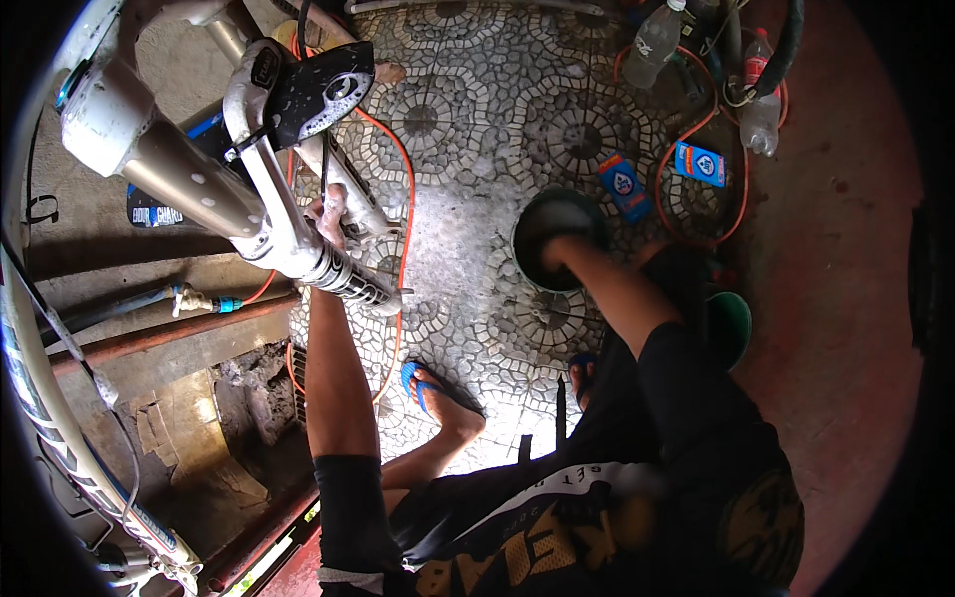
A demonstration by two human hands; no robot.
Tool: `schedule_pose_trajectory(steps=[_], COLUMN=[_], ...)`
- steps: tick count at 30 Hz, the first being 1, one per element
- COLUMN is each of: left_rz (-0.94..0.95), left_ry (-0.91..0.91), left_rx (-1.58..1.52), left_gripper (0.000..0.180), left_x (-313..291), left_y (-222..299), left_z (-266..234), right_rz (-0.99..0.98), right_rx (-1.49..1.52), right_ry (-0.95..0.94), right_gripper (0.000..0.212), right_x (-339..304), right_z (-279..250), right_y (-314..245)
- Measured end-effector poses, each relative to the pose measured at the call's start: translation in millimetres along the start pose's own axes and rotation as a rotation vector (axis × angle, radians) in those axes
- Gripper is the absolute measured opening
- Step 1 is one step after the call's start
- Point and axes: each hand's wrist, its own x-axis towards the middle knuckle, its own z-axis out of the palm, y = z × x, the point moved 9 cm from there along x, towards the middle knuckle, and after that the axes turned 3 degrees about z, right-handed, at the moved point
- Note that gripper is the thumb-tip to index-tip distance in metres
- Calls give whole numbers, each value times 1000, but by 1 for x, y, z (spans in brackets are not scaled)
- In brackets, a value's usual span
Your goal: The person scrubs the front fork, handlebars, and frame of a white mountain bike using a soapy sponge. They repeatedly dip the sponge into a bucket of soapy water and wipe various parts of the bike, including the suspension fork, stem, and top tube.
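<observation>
A white and bronze bicycle fork (189, 179) leans in from the upper left, with soap suds on it. My left hand (331, 214) reaches up behind the fork's steerer tube (353, 281) and closes around part of the fork. A black plastic mudguard (316, 92), spotted with foam, is fixed to the fork. To the right, my right hand (553, 255) is down inside a dark green bucket (519, 239). Its fingers are hidden in the shadow there, so whether they hold anything does not show.
An orange hose (410, 199) loops over the pebble-patterned tile floor. Two blue packets (701, 164) lie beyond the bucket, near plastic bottles (655, 45). A green container (731, 330) stands by my right leg. The bicycle frame (60, 428) runs along the left, near a brass hose fitting (194, 300).
</observation>
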Motion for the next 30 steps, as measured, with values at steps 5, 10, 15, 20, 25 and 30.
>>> schedule_pose_trajectory(steps=[5,10,15,20,25,30], left_rz=[-85,-58,-78,-48,-138,-119], left_ry=[-70,-26,-59,-33,-44,-174], left_rx=[-77,38,-11,-102,-240,-109], left_gripper=[75,79,83,81,65,75], left_x=[13,15,8,11,16,17], left_y=[-28,-30,-18,-15,-19,-7], left_z=[10,5,6,9,11,20], right_rz=[142,408,314,210,-132,-522], right_rx=[88,334,302,552,908,1101], right_ry=[137,218,-34,4,810,1580], right_gripper=[53,55,57,31,32,37], right_x=[-22,-31,-30,-91,-168,-195], right_z=[-16,6,-2,-86,-211,-248], right_y=[29,35,-1,-16,-71,-147])
